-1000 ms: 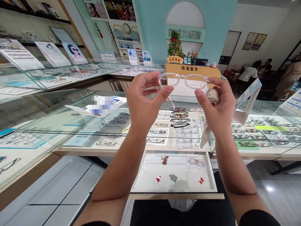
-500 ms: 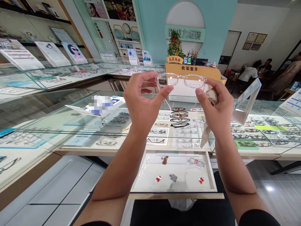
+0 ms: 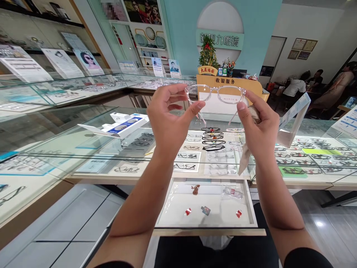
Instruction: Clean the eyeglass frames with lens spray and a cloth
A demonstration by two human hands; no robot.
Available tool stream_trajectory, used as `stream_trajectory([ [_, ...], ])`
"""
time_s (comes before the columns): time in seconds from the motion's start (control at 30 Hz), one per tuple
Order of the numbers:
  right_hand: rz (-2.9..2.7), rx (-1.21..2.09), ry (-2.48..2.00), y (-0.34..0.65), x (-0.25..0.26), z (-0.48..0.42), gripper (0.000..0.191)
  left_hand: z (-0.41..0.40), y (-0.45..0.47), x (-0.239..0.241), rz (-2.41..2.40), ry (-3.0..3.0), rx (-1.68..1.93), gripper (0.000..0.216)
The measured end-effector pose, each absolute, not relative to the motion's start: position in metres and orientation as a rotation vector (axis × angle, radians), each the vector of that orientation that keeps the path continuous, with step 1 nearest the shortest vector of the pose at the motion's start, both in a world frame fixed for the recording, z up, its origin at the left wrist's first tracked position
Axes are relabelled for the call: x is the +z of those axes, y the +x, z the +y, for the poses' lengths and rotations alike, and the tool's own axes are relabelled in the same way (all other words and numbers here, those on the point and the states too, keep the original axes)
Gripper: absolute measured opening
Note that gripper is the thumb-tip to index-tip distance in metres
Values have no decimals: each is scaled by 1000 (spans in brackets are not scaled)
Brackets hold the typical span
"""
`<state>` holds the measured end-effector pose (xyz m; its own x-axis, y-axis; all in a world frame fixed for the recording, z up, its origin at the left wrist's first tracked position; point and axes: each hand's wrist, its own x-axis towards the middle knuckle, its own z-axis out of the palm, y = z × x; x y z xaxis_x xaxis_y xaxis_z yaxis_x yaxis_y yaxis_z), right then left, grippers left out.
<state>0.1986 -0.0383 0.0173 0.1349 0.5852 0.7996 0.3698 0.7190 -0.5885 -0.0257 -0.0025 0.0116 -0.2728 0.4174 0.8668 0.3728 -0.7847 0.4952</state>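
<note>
A pair of clear-framed eyeglasses [image 3: 214, 89] is held up in front of me, above the glass counter. My left hand [image 3: 170, 119] pinches its left end between thumb and fingers. At the right end, my right hand [image 3: 259, 126] grips the frame the same way. The lenses face me, with small lettering on the right one, and the temples stretch away from me. A beige cloth [image 3: 244, 160] is tucked in my right hand and hangs below it, partly hidden by the fingers.
Below my hands, an open white drawer [image 3: 178, 223] holds several small items. Several dark eyeglasses [image 3: 213, 142] lie in a column in the glass counter [image 3: 69, 149]. A white box [image 3: 122, 124] stands at left, a tilted sign [image 3: 292, 115] at right. People sit in the back right.
The eyeglasses have tilted slightly and risen a little. My right thumb has shifted slightly to the right along the frame; my left hand stays nearly still.
</note>
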Motion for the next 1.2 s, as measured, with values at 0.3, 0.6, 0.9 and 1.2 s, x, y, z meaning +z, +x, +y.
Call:
stream_trajectory([
  [0.3,-1424,145,-799,201,24,-35,36,5,-30,11,991,1866,2224,58],
  [0.6,-1401,221,-868,203,24,-29,41,-4,-26,11,1035,1973,2344,68],
  [0.9,-1389,326,-852,203,28,-32,46,-12,-25,15,1037,2069,2336,63],
  [1.2,-1391,312,-862,201,31,-40,46,-12,-20,16,933,2021,2489,58],
])
